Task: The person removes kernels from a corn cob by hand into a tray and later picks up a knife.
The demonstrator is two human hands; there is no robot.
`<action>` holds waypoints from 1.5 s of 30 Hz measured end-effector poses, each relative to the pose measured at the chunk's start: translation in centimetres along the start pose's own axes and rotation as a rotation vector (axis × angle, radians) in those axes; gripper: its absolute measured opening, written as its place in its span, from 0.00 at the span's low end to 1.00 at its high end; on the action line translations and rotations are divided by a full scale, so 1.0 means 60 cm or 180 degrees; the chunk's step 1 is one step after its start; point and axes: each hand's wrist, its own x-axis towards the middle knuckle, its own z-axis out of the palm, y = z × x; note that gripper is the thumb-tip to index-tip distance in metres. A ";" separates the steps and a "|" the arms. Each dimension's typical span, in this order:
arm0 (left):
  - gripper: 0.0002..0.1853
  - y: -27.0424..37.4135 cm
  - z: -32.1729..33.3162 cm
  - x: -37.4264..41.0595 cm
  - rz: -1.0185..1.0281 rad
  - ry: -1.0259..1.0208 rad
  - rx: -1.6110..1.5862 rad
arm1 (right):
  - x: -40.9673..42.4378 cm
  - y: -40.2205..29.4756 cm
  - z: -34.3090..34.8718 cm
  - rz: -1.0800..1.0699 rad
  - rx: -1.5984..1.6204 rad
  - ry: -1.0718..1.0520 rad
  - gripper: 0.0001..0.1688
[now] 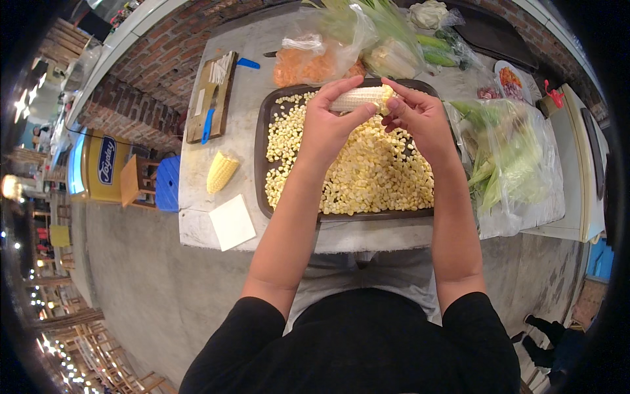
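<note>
My left hand is closed around a corn cob, mostly stripped to its pale core, above the dark tray. At the cob's right end, where some yellow kernels remain, my right hand touches it with thumb and fingers. Whether the right hand grips the cob or only loose kernels is hard to tell. Loose corn kernels are heaped in the tray below both hands. A shorter piece of yellow corn lies left of the tray, near a square white cloth or paper.
A wooden board holding a blue-handled knife lies at left. Behind the tray are a bag of orange shreds and bagged vegetables. A plastic bag of green husks sits at right. Part of a person shows at lower right.
</note>
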 end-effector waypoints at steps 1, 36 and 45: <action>0.33 0.000 0.000 0.001 -0.0057 -0.0071 -0.0091 | 0.000 0.000 -0.002 0.0012 0.0084 0.0004 0.29; 0.31 -0.005 0.007 0.000 -0.0067 -0.0154 0.0322 | -0.002 -0.004 0.003 0.0227 0.0296 0.0486 0.29; 0.43 0.002 0.009 -0.006 0.0115 -0.0291 0.0047 | -0.001 -0.008 0.002 0.0372 0.0196 0.0318 0.26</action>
